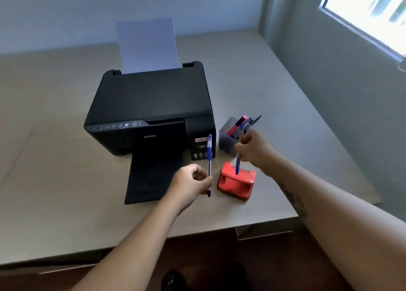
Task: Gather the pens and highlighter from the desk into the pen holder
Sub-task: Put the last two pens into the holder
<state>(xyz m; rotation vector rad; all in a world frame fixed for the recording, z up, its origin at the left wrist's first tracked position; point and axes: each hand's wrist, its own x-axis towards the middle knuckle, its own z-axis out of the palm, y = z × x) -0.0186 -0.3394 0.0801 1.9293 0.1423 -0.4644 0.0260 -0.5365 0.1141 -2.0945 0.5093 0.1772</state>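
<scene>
My left hand (190, 184) grips a blue pen (209, 156) near its lower end and holds it upright above the desk, in front of the printer. My right hand (254, 151) is closed around a second blue pen (237, 165), also upright, just in front of the grey pen holder (226, 140). The holder stands right of the printer and contains a pink highlighter (236, 126) and several dark pens. The upper end of the right-hand pen overlaps the holder's contents.
A black printer (151, 106) with a sheet of paper in its rear feed fills the desk's middle, its output tray reaching toward me. A red hole punch (236, 182) sits below my right hand. The desk's front edge (153, 240) and right edge are close.
</scene>
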